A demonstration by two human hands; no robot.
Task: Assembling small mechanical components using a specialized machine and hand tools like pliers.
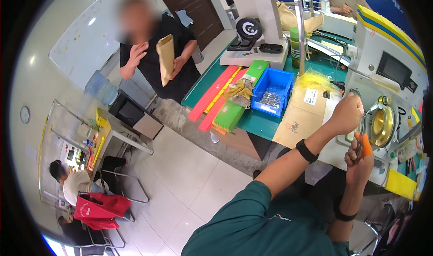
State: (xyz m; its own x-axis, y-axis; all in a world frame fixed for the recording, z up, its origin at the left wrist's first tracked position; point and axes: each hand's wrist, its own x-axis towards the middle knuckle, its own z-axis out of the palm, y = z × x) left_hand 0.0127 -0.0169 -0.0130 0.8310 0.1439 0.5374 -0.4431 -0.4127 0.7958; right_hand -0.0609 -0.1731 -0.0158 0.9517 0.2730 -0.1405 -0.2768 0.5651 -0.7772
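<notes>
My left hand [347, 113] is closed, its fingers curled away at the machine's front edge, so what they hold is hidden. A black band sits on that wrist. Just below it, my right hand [359, 159] is closed around a slim grey metal tool that looks like tweezers [359, 147]. An orange cover shows on one of its fingers. Beyond both hands stands a light-coloured machine [372, 71] with a round brass-coloured part [382, 126]. To the left lies a brown paper sheet [288, 116] with a small pile of metal pieces [293, 127].
A blue bin [275, 82] holds many small metal parts. Beside it are green [230, 116] and red strips [214, 93] with a soiled glove [240, 92]. Yellow fibres [314, 81] lie behind the paper. A person [158, 62] across the bench holds a brown envelope [165, 60].
</notes>
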